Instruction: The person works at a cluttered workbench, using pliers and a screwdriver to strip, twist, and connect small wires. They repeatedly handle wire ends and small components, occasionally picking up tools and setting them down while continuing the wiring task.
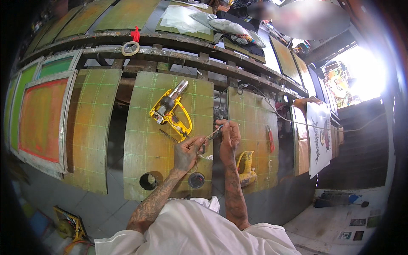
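Note:
My left hand (pixel 189 148) is closed on a thin wire (pixel 209 138) over the centre board (pixel 140 157). My right hand (pixel 229 140), just to its right, pinches that wire near its end. Above my left hand lies an opened yellow heat gun (pixel 170 108) with a metal nozzle and exposed inner parts. A second yellow housing piece (pixel 247 174) rests beside my right forearm on the right board (pixel 255 110). A red-handled tool (pixel 270 140) lies near it. Below my hands are a dark hollow cylinder (pixel 148 182) and a black round part (pixel 196 180).
Framed screens (pixel 44 119) lean at the left. A rail (pixel 178 55) with a tape roll (pixel 130 49) crosses behind. Cloths (pixel 238 32) lie on far boards. A cable (pixel 314 126) runs rightward past printed sheets (pixel 318 161). Bright daylight enters at upper right.

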A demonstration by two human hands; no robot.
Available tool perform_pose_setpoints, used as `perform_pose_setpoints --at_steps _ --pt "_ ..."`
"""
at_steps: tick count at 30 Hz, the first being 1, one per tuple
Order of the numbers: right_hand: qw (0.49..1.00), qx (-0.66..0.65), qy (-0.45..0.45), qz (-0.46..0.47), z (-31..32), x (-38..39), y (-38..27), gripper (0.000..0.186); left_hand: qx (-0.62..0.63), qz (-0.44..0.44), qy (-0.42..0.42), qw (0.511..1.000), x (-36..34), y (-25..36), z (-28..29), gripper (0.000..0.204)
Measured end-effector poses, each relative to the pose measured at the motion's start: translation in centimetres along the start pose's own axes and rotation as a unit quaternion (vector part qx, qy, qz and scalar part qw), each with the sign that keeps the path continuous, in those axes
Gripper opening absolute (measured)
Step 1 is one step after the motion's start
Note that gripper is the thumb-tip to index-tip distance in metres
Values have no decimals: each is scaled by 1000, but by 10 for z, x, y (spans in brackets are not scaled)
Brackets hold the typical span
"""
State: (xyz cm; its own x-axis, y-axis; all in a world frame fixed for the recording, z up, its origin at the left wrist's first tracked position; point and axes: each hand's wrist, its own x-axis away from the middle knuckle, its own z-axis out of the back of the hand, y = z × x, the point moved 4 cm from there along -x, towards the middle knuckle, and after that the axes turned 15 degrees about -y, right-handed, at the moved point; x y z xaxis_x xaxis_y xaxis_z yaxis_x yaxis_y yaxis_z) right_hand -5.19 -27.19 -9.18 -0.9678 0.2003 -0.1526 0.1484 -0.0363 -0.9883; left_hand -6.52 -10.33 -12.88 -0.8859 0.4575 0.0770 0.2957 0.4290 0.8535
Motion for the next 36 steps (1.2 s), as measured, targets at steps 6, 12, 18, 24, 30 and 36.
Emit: perform_pose_setpoints --at_steps 6,12,18,24,30,36 --pt "999 -11 47 -11 -11 5 -6 24 99 -38 34 994 0 -9 -2 25" --pt "978 188 69 55 3 17 7 15 -1 -24 75 997 -6 -9 11 24" --pt "900 412 -112 84 -2 37 -36 14 -386 -102 12 917 4 30 5 15" --pt "891 291 -344 -54 5 71 -2 29 -502 -88 -73 858 24 30 -11 17" --pt "887 296 -353 -15 8 92 10 29 -489 75 -110 862 38 10 1 28" --pt "836 349 -424 -3 25 108 7 28 -296 217 -141 920 63 -20 -4 30"
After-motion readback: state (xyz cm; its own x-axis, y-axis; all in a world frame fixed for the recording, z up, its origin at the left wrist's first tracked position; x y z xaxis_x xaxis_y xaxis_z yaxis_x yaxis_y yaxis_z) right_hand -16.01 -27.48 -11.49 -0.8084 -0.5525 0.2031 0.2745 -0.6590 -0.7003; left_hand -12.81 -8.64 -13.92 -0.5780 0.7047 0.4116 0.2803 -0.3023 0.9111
